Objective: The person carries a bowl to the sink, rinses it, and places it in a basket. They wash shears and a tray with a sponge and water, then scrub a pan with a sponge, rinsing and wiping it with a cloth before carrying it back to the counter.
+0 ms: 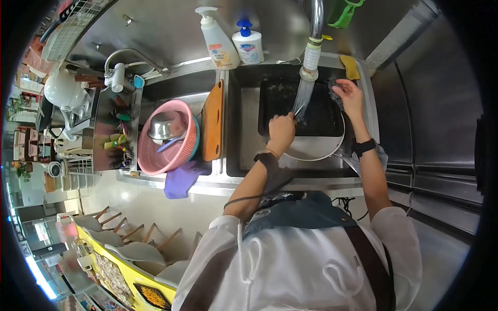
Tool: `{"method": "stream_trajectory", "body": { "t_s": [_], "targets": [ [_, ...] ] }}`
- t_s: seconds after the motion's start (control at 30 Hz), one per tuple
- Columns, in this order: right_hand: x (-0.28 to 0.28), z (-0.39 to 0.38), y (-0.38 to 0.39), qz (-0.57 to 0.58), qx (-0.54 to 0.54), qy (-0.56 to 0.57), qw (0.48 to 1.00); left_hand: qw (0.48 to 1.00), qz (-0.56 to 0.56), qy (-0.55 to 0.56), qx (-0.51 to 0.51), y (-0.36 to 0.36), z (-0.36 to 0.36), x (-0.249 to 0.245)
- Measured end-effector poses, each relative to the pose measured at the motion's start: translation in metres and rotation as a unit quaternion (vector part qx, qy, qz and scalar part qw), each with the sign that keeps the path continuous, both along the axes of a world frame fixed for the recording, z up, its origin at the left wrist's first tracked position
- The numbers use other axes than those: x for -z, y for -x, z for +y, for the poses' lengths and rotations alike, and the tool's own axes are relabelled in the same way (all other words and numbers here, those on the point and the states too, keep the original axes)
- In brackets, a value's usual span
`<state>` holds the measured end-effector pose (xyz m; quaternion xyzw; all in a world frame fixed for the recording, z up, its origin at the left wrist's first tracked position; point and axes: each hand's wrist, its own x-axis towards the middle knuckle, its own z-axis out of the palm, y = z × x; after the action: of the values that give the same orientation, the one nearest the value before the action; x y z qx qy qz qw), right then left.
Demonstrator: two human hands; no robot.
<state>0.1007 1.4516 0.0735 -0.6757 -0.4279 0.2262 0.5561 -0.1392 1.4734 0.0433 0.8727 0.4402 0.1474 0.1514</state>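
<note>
My left hand (281, 133) is closed around a thin, shiny utensil (297, 111), mostly hidden by the fingers, so its exact kind cannot be told. Its tip meets the stream of water (303, 93) falling from the tap (309, 62). At the right side of the sink, my right hand (349, 98) pinches a grey steel wool scrubber (334, 94). Between and beneath the hands lies a wet black rectangular tray (270, 111) in the sink basin (243, 119). A white round rim (316, 158) shows below the tray.
A wooden cutting board (213, 122) leans at the sink divider. In the left basin sit a pink colander (150, 158) and a metal bowl (165, 126). Behind stand two pump bottles (220, 46). A yellow sponge (350, 67) lies at the back-right corner; a purple cloth (182, 180) hangs in front.
</note>
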Motion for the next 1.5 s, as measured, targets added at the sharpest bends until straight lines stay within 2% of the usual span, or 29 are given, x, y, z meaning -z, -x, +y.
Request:
{"method": "stream_trajectory", "body": {
  "t_s": [0.1, 0.2, 0.3, 0.33, 0.37, 0.4, 0.43, 0.47, 0.53, 0.6, 0.67, 0.73, 0.77, 0.8, 0.87, 0.9, 0.93, 1.0, 1.1, 1.2, 1.23, 1.27, 1.3, 1.33, 1.37, 1.4, 1.43, 1.47, 1.5],
  "targets": [
    [0.014, -0.012, -0.011, 0.141, 0.0, 0.014, 0.99, 0.99, 0.038, -0.138, -0.01, -0.009, 0.004, -0.002],
    [0.029, -0.033, -0.014, 0.21, 0.0, 0.1, 0.973, 0.998, 0.018, -0.065, -0.012, 0.003, 0.005, -0.01],
    [0.058, -0.056, -0.03, 0.208, 0.002, 0.149, 0.967, 0.994, 0.021, 0.073, -0.072, 0.039, 0.009, -0.047],
    [0.088, -0.061, -0.046, 0.155, 0.021, 0.176, 0.972, 0.99, -0.027, 0.084, -0.108, 0.056, 0.013, -0.055],
    [0.115, -0.069, -0.058, 0.038, 0.036, 0.209, 0.976, 0.983, -0.079, 0.125, -0.111, 0.076, 0.018, -0.073],
    [0.124, -0.074, -0.059, -0.099, 0.058, 0.229, 0.967, 0.971, -0.132, 0.161, -0.12, 0.1, 0.023, -0.09],
    [0.138, -0.078, -0.063, -0.15, 0.068, 0.272, 0.948, 0.954, -0.182, 0.18, -0.153, 0.127, 0.028, -0.096],
    [0.126, -0.076, -0.053, -0.19, 0.061, 0.364, 0.91, 0.935, -0.236, 0.195, -0.178, 0.153, 0.034, -0.103],
    [0.124, -0.075, -0.044, -0.177, 0.051, 0.396, 0.9, 0.878, -0.332, 0.225, -0.261, 0.205, 0.038, -0.111],
    [0.113, -0.074, -0.04, -0.189, 0.015, 0.422, 0.886, 0.736, -0.516, 0.312, -0.308, 0.26, 0.046, -0.096],
    [0.114, -0.068, -0.04, -0.05, -0.008, 0.383, 0.922, 0.651, -0.539, 0.425, -0.325, 0.344, 0.063, -0.043],
    [0.126, -0.061, -0.05, 0.072, -0.038, 0.364, 0.928, 0.652, -0.508, 0.39, -0.406, 0.398, 0.073, 0.002],
    [0.12, -0.059, -0.044, 0.13, -0.024, 0.324, 0.937, 0.657, -0.484, 0.406, -0.411, 0.42, 0.076, 0.018],
    [0.107, -0.055, -0.046, 0.119, -0.04, 0.352, 0.928, 0.662, -0.46, 0.422, -0.415, 0.435, 0.078, 0.027],
    [0.063, -0.047, -0.014, 0.245, -0.006, 0.276, 0.929, 0.707, -0.418, 0.409, -0.397, 0.441, 0.077, 0.019],
    [0.04, -0.043, -0.003, 0.27, -0.011, 0.264, 0.926, 0.703, -0.402, 0.434, -0.394, 0.454, 0.085, 0.027],
    [0.025, -0.037, 0.006, 0.296, -0.017, 0.251, 0.922, 0.735, -0.355, 0.418, -0.399, 0.457, 0.087, 0.027],
    [0.018, -0.023, 0.009, 0.35, -0.04, 0.237, 0.905, 0.705, -0.336, 0.441, -0.442, 0.451, 0.099, 0.039],
    [-0.001, -0.024, 0.017, 0.317, 0.001, 0.223, 0.922, 0.752, -0.324, 0.424, -0.388, 0.442, 0.091, 0.024],
    [-0.018, -0.047, 0.002, 0.291, 0.004, 0.218, 0.932, 0.769, -0.203, 0.383, -0.47, 0.46, 0.111, 0.063],
    [-0.027, -0.058, -0.003, 0.303, 0.014, 0.209, 0.93, 0.769, -0.27, 0.381, -0.437, 0.457, 0.101, 0.051],
    [-0.037, -0.07, -0.007, 0.314, 0.025, 0.199, 0.928, 0.88, -0.14, 0.26, -0.371, 0.463, 0.1, 0.052],
    [-0.059, -0.082, -0.007, 0.307, -0.008, 0.211, 0.928, 0.95, -0.006, 0.125, -0.285, 0.478, 0.106, 0.057],
    [-0.072, -0.093, -0.008, 0.323, -0.021, 0.199, 0.925, 0.975, 0.126, -0.019, -0.184, 0.484, 0.112, 0.061],
    [-0.083, -0.105, -0.009, 0.339, -0.034, 0.186, 0.921, 0.957, 0.053, 0.057, -0.278, 0.43, 0.097, 0.001],
    [-0.094, -0.116, -0.009, 0.356, -0.046, 0.173, 0.917, 0.949, -0.119, 0.128, -0.264, 0.374, 0.073, -0.058],
    [-0.108, -0.126, 0.0, 0.366, -0.031, 0.168, 0.915, 0.906, -0.285, 0.197, -0.242, 0.323, 0.047, -0.102],
    [-0.115, -0.135, 0.001, 0.361, -0.015, 0.172, 0.916, 0.842, -0.366, 0.318, -0.234, 0.283, 0.021, -0.123],
    [-0.121, -0.143, 0.001, 0.356, 0.0, 0.177, 0.917, 0.839, -0.366, 0.395, -0.079, 0.25, 0.001, -0.138]
  ]
}}
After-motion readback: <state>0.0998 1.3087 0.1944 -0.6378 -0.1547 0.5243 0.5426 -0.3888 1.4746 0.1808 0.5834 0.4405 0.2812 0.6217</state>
